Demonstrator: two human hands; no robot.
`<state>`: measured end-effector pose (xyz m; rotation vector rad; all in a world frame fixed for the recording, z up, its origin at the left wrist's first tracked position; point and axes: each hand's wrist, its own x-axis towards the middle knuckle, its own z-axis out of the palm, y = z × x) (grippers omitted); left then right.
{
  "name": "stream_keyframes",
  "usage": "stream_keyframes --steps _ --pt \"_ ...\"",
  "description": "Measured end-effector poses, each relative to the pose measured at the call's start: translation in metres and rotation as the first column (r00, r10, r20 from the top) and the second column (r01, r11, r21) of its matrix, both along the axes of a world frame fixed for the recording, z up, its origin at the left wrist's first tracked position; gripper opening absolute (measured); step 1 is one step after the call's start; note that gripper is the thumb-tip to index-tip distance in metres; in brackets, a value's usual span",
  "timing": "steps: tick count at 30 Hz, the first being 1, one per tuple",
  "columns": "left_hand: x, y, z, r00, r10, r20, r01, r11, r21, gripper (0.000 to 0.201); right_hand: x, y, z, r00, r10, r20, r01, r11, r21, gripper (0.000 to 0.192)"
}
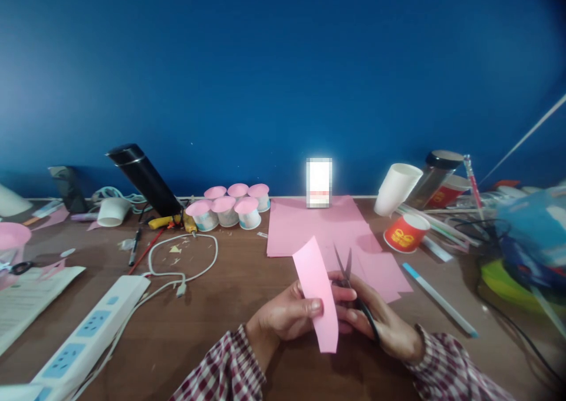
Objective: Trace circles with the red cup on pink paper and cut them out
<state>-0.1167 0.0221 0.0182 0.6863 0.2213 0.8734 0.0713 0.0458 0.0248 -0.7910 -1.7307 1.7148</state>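
Note:
My left hand (283,315) pinches a pink paper strip (317,292) and holds it upright above the brown table (221,295). My right hand (382,321) grips black scissors (346,271), whose blades are slightly apart and point up just right of the strip. Both hands are close together near the table's front edge. Both wrists wear red-and-white checked sleeves.
Pink paper sheets (322,227) lie behind the hands. Several pink-topped cups (230,207) stand at the back, a red cup (405,233) and a tilted white cup (397,189) at right. A white power strip (84,336) and cable (186,259) lie left; a pen (440,299) lies right.

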Motion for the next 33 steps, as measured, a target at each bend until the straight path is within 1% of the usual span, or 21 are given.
stream_keyframes --steps 3,8,14,19,24,28,33 --pt "0.001 -0.0002 -0.0036 1.0 0.005 0.021 -0.005 1.0 0.007 0.052 0.0 0.0002 -0.0021 1.0 0.004 0.002 -0.004 1.0 -0.002 0.052" --pt "0.0015 0.0006 -0.009 0.999 0.011 0.034 -0.012 1.0 0.018 0.046 0.0011 0.0006 -0.0049 1.0 0.013 0.004 -0.013 1.0 0.021 0.05" --pt "0.0017 0.0003 -0.0083 0.999 0.019 0.031 -0.019 1.0 -0.003 0.048 0.0015 0.0004 -0.0065 1.0 0.024 -0.012 -0.023 0.999 0.034 0.051" --pt "0.0014 0.0009 -0.0093 0.999 0.026 0.031 -0.026 1.0 0.002 0.048 0.0005 -0.0003 -0.0053 0.999 0.032 -0.023 -0.032 0.999 0.016 0.052" --pt "0.0005 0.0 -0.0085 1.0 0.016 0.024 -0.015 0.999 -0.038 0.049 -0.0016 -0.0024 -0.0052 0.999 0.044 -0.02 -0.044 0.999 -0.011 0.056" --pt "0.0002 -0.0009 -0.0062 1.0 0.029 0.008 -0.029 0.997 -0.07 0.049 -0.0034 -0.0032 -0.0048 0.998 0.045 -0.041 -0.046 0.998 -0.031 0.058" --pt "0.0005 -0.0014 -0.0054 1.0 0.028 0.011 -0.027 0.997 -0.077 0.049 -0.0039 -0.0029 -0.0052 0.997 0.057 -0.056 -0.06 0.997 -0.046 0.058"
